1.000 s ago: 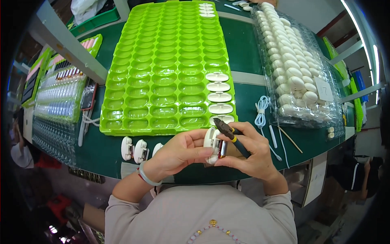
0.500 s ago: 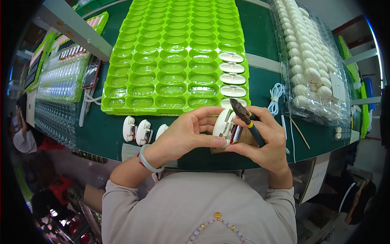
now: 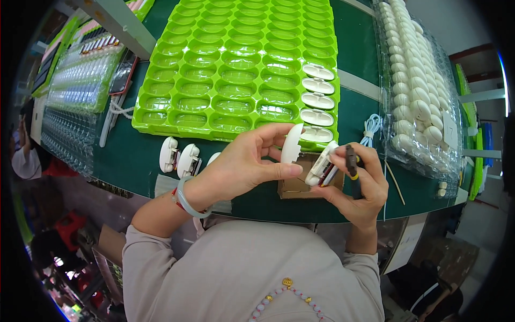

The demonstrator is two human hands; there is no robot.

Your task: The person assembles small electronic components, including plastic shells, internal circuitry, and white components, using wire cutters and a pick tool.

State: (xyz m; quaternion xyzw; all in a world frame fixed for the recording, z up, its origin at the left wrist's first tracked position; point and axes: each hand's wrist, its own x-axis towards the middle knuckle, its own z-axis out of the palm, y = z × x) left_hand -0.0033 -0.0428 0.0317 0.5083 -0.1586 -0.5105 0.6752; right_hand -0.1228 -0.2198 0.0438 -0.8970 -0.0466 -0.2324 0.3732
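A smooth white oval shell (image 3: 291, 145) is pinched between the thumb and fingers of my left hand (image 3: 252, 163). My right hand (image 3: 357, 185) grips a white inner part (image 3: 323, 165) with a dark and silvery piece along its side. Cutting pliers (image 3: 352, 169) with dark jaws and a yellow-and-black handle also rest in that hand, their jaws pointing up. The shell and the inner part are apart. Below them stands a small brown cardboard box (image 3: 300, 187), partly hidden by my hands. White units (image 3: 169, 154) with exposed inner parts lie left of my left hand.
A bright green tray (image 3: 182, 121) of oval pockets fills the table's middle; several white shells (image 3: 316, 117) sit in its right column. Clear trays of white rounded shells (image 3: 416, 91) are stacked at right. A coiled pale cable (image 3: 371, 127) and thin stick (image 3: 395, 183) lie between.
The white unit has come apart: the shell stays in my left hand while my right hand has drawn the inner part away to the right, with the pliers still held.
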